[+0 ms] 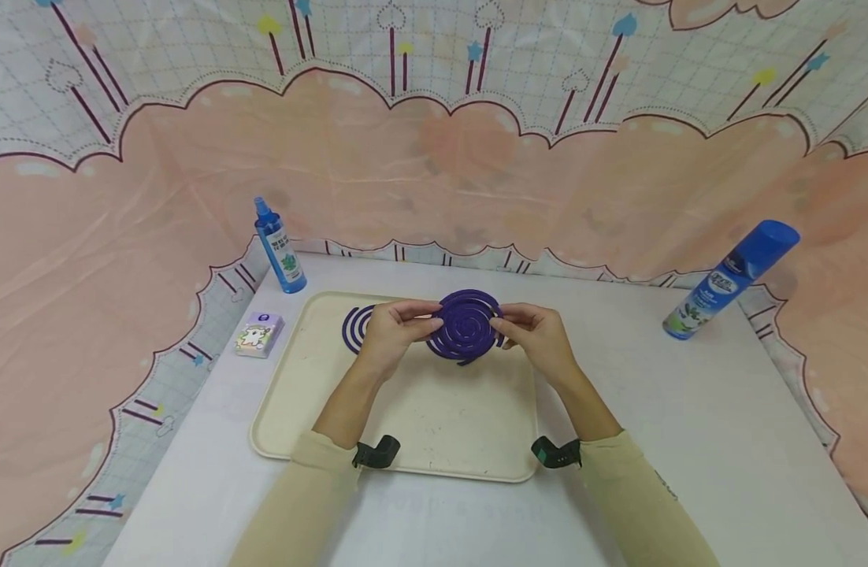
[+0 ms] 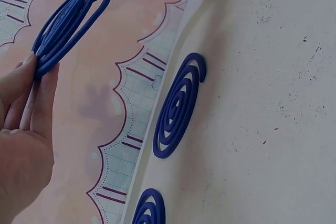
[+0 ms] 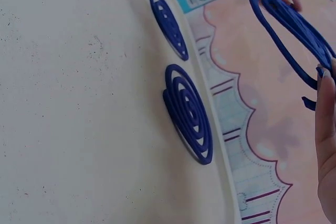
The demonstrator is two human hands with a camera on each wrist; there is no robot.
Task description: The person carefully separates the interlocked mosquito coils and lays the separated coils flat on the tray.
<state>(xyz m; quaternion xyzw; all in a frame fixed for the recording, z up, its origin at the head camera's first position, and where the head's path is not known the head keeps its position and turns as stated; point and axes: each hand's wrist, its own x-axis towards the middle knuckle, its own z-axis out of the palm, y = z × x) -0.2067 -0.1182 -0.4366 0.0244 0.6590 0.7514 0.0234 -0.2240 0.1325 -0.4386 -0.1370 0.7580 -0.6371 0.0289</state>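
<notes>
A dark blue-purple mosquito coil (image 1: 466, 324) is held up above the far part of the tray, between both hands. My left hand (image 1: 394, 337) pinches its left edge with thumb and fingers, and my right hand (image 1: 540, 339) pinches the right edge. In the right wrist view, an outer strand (image 3: 283, 48) of the held coil stands apart from the closely nested rings. Two more coils lie flat near the tray's far edge: one (image 3: 169, 26) partly hidden by my left hand in the head view, the other (image 3: 189, 114) beside it.
The cream tray (image 1: 434, 425) sits on a white table (image 1: 689, 441), with dark crumbs on it. A blue spray bottle (image 1: 281, 248) and a small purple-and-white box (image 1: 260, 335) stand at the left. On the right is a blue aerosol can (image 1: 732, 279). A patterned cloth (image 1: 406, 181) hangs behind.
</notes>
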